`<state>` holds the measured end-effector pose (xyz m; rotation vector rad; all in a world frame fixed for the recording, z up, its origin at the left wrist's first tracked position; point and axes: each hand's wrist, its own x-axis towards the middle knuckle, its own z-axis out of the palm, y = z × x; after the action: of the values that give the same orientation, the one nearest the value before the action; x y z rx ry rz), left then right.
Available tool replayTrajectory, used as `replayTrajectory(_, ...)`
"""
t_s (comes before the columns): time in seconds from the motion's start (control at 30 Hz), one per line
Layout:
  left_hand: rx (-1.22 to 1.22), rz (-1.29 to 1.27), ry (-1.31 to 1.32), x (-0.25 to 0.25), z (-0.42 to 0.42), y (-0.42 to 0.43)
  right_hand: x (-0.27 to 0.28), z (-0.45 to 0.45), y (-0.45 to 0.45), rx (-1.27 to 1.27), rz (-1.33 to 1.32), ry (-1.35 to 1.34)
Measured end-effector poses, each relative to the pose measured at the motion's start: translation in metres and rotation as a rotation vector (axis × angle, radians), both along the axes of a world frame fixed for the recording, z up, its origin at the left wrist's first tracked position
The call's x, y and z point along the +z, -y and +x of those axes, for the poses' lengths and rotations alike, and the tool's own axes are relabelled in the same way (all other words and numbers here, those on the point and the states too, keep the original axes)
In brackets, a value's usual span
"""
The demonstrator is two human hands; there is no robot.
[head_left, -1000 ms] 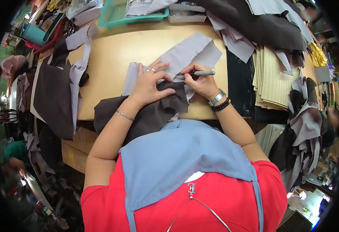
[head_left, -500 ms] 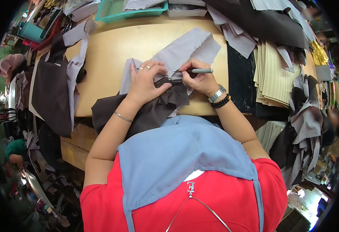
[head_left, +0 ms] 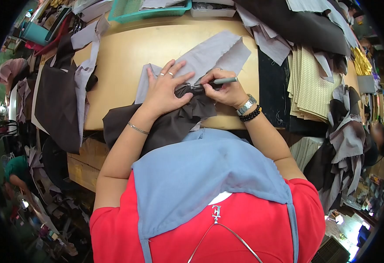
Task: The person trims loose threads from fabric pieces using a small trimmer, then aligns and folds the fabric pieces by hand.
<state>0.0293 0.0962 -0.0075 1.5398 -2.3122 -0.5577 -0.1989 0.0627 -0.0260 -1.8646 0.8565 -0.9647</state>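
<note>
My right hand (head_left: 224, 89) is closed round a pen (head_left: 225, 80) with a grey barrel, its tip over the cloth in the middle. My left hand (head_left: 168, 91) lies spread on the cloth, fingers apart, with the thumb near the pen's tip. Under both hands is a piece of dark brown cloth (head_left: 157, 128), bunched up near the pen. Its pale grey-lilac side (head_left: 211, 51) stretches out flat beyond my hands. The exact spot under the pen tip is too small to make out.
Brown cloth (head_left: 58, 103) hangs over the left of the wooden table (head_left: 126, 52). At the back stand a teal basket (head_left: 126, 13) and a white box (head_left: 213, 11). Woven-patterned cream sheets (head_left: 312, 87) are stacked at right. Other people (head_left: 19, 168) are at the far left.
My left hand's fingers have straightened and spread on the cloth. My right hand, with the pen, has shifted slightly left and the pen has tilted a little.
</note>
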Motion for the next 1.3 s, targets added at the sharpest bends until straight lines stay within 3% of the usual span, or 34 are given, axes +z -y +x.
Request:
replayTrajectory(0.27, 0.004, 0.012, -0.003, 0.002, -0.001, -0.001, 0.000, 0.001, -0.002, -0.012, 0.334, 0.129)
replayTrajectory(0.47, 0.005, -0.002, 0.001, -0.001, -0.001, -0.001, 0.000, 0.003, 0.004, -0.061, 0.367, 0.374)
replayTrajectory(0.87, 0.016, 0.048, -0.009, 0.003, -0.002, -0.001, -0.002, 0.002, 0.002, -0.053, 0.330, 0.200)
replayTrajectory(1.07, 0.014, 0.040, 0.004, 0.002, -0.001, -0.001, -0.011, 0.001, 0.002, -0.142, 0.267, 0.341)
replayTrajectory(1.3, 0.013, 0.026, 0.005, 0.000, -0.001, -0.001, -0.012, 0.001, 0.003, -0.153, 0.278, 0.285)
